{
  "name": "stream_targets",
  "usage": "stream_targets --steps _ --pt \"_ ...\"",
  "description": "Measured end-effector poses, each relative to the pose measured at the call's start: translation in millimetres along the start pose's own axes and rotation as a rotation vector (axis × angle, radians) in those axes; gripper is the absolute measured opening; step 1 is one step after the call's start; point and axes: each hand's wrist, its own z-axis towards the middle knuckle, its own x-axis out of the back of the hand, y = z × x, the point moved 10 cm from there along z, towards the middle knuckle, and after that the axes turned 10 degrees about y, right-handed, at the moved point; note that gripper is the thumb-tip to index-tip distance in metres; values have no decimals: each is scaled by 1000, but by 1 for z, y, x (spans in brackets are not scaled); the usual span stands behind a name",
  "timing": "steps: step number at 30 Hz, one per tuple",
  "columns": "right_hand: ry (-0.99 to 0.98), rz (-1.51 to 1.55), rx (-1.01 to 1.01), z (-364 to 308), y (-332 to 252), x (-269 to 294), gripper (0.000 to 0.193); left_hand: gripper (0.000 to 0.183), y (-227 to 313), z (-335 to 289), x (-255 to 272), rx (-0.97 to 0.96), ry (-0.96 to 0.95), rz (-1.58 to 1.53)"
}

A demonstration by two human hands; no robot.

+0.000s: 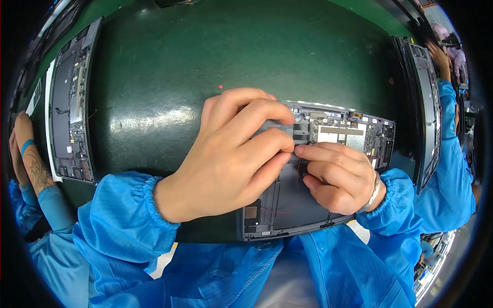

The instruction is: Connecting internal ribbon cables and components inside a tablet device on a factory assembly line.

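Observation:
An opened laptop base (292, 210) lies at the table's front edge, tilted a little, with its circuit board (355, 134) along the far side and dark flat battery cells on the near side. My left hand (231, 149) reaches over its left part, fingers bent and pinched at the middle by a dark ribbon-like piece (301, 132). Right beside those fingertips, my right hand (339, 177) is closed in a pinch over the board's near edge. What either hand grips is hidden. A thin red wire (297, 203) curves across the battery area, up toward the fingertips.
Another opened laptop base (69, 108) lies at left on the green table (154, 56), and one more (426, 102) stands at right. A co-worker's hand (24, 133) is at the left, another (440, 59) at the far right. A small red bit (221, 87) lies beyond my left hand.

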Motion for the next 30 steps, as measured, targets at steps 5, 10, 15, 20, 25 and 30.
stream_targets --steps 5,10,15,20,25,30 --pt "33 114 -146 0 17 1 24 18 2 3 -1 -25 16 -2" --pt "119 389 -369 5 38 6 23 16 5 2 -3 -59 -21 11" --pt "23 190 -56 -2 15 4 22 16 3 -1 -2 -43 -18 -15" --pt "-3 141 -69 -1 12 13 26 16 1 0 5 -8 60 7" --pt "41 73 -30 -7 2 6 32 17 4 0 4 -16 73 45" --pt "81 79 -39 -8 5 6 33 17 5 0 4 -21 76 51"
